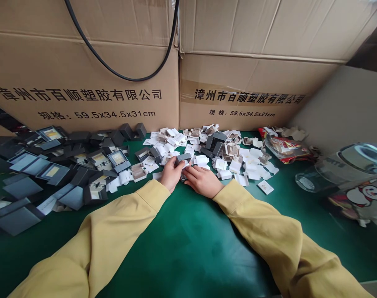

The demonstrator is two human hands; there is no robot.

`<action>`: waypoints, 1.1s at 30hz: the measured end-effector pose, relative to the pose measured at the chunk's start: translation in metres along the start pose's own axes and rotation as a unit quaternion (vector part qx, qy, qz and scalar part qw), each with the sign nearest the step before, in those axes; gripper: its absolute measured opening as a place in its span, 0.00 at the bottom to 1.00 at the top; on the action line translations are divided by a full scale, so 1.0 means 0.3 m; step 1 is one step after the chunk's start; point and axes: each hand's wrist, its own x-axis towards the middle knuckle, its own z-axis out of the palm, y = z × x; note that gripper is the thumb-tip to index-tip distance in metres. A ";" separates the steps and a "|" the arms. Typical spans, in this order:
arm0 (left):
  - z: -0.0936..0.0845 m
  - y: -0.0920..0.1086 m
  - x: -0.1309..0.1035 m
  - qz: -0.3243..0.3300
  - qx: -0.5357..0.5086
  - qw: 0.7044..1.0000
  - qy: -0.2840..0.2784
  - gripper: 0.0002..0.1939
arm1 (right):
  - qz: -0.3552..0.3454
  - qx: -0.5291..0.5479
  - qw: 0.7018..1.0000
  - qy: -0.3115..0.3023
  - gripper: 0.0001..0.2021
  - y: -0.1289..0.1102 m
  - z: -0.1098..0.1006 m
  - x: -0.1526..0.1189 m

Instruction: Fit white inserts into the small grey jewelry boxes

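A small dark grey box [184,157] with something white at its opening is between my hands, near the middle of the view. My left hand [171,174] is closed on the box from the left, its thumb and fingers at the upper part. From the right, my right hand [204,180] reaches to the box's lower side with its fingers bent together against it. The fingertips are partly hidden. Small white card pieces [201,160] lie just behind my hands, with several dark boxes [215,142] among them.
Many dark grey boxes [22,186], some open, cover the left side of the green table [182,244]. Large cartons [114,99] stand behind. A red packet [284,147] and a clear plastic container [328,171] are at the right. A black cable [126,78] hangs above.
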 end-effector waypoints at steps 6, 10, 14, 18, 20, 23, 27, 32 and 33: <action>-0.001 -0.003 -0.001 0.012 -0.011 1.000 -0.013 0.14 | 0.003 0.009 1.000 0.001 0.20 -0.001 -0.004 0.001; -0.002 0.014 -0.005 -0.024 -0.059 0.997 -0.047 0.16 | 0.007 0.006 1.000 0.006 0.19 0.000 -0.002 0.001; -0.004 0.018 -0.003 -0.028 -0.080 0.994 -0.075 0.16 | 0.011 0.002 1.000 0.009 0.19 0.000 0.002 0.000; -0.010 -0.002 0.005 -0.008 -0.065 0.995 -0.080 0.15 | 0.013 0.005 1.000 0.010 0.19 0.000 0.004 -0.001; -0.011 -0.012 0.009 0.000 -0.050 0.996 -0.075 0.15 | 0.012 0.003 1.000 0.011 0.19 0.000 0.004 -0.001; -0.011 -0.020 0.011 0.001 -0.026 0.998 -0.058 0.15 | 0.010 0.000 1.000 0.010 0.19 0.000 0.000 0.000; -0.011 -0.017 0.011 -0.007 -0.007 0.999 -0.034 0.14 | 0.009 0.003 1.000 0.005 0.20 0.000 -0.004 0.001; -0.008 -0.004 0.008 -0.019 -0.018 1.000 -0.016 0.12 | 0.006 0.011 1.000 0.004 0.20 -0.003 -0.007 0.002; -0.006 -0.002 0.007 -0.020 -0.022 0.999 -0.014 0.12 | 0.005 0.013 1.000 0.003 0.20 -0.004 -0.008 0.002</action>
